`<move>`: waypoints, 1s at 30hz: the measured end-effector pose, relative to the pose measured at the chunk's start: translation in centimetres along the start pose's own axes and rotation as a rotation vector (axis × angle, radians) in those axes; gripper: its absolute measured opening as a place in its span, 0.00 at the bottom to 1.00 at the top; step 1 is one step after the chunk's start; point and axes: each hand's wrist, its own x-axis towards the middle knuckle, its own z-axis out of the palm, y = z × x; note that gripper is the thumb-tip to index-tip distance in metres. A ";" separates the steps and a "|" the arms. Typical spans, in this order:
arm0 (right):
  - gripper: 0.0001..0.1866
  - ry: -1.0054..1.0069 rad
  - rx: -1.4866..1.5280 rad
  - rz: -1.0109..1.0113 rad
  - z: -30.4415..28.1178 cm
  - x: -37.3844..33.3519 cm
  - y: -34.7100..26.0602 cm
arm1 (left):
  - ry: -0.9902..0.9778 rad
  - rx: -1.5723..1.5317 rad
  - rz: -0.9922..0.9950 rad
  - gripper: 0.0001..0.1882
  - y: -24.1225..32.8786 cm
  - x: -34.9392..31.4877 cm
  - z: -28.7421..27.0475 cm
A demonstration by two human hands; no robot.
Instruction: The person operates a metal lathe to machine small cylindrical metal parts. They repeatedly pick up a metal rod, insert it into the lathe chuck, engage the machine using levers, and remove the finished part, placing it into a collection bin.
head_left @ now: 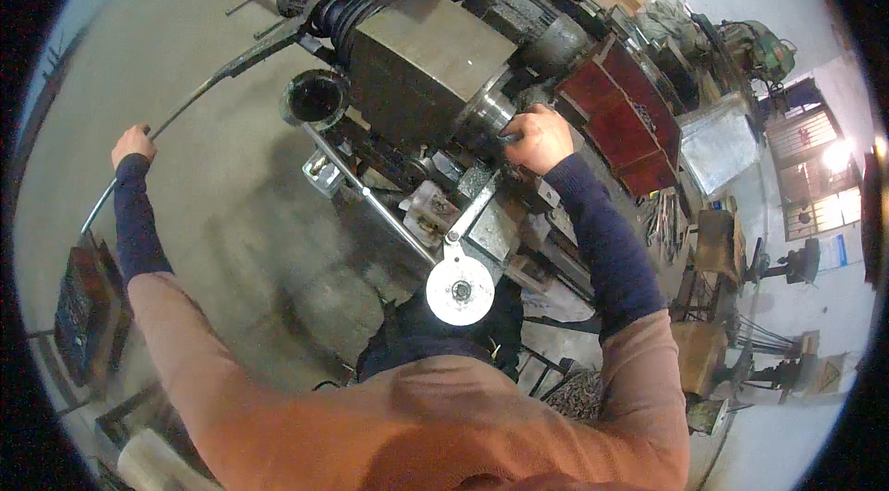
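My left hand (132,146) is stretched far out to the left, its fingers wrapped round a long metal rod (188,104). The rod runs up to the pulley end of a lathe-like machine with a boxy metal headstock (428,39). At the shiny round chuck (488,111) on the headstock's near right side, my right hand (540,141) is closed with its fingertips against the chuck's face. Whatever sits between those fingers is hidden. Closer to my body are a pale round disc (446,304) and a slanting silver bar (398,227).
Beyond my right hand stands a dark red metal box (616,107) beside a motor (528,17). A grey metal sheet (720,146) and several tools lie further right. A dark case (88,310) is at the left. Metal shavings (576,396) are heaped near my right elbow.
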 end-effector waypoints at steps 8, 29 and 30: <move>0.15 0.035 0.078 0.021 -1.9 -0.9 -0.2 | 0.513 -0.726 0.364 0.15 8.3 -3.0 1.3; 0.22 0.128 0.088 1.252 1.5 -53.6 15.9 | -0.128 -0.422 0.443 0.18 22.2 -10.3 12.4; 0.22 0.001 0.072 1.322 1.5 -55.6 16.5 | -0.413 -0.744 0.346 0.17 20.5 -9.0 13.8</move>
